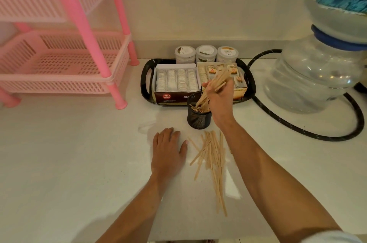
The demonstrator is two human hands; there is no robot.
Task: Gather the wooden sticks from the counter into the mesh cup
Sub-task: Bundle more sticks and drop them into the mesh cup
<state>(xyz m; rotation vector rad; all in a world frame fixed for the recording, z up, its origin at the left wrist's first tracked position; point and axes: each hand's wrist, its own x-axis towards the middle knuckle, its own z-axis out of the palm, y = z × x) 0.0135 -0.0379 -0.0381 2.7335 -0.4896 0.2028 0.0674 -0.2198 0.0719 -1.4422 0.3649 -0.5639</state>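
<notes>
- Landmark: the black mesh cup (199,116) is standing on the white desk (79,153), just in front of the black tray (146,81) of tea boxes.
- The right hand (219,99) is clenching a bundle of wooden sticks (213,85), directly above and slightly behind the cup; the bundle is tilting, lower ends dipping into the cup's mouth, upper ends fanning toward the tray.
- Some stick ends are already showing inside the cup's rim.
- The left hand (168,150) is lying flat and released on the desk, in front and to the left of the cup, grasping nothing.
- A loose pile of sticks (212,161) is lying on the desk in front of the cup, just right of the left hand, mostly running lengthwise toward the viewer, a few crossing.
- Step in hand, by my reading: seating one handful in the cup, task partway through.
- Next move is likely calling for letting the bundle slide down without tipping the light cup, then going to the pile in front of the cup for another handful; squaring the crossed sticks first would be helping the grab.
</notes>
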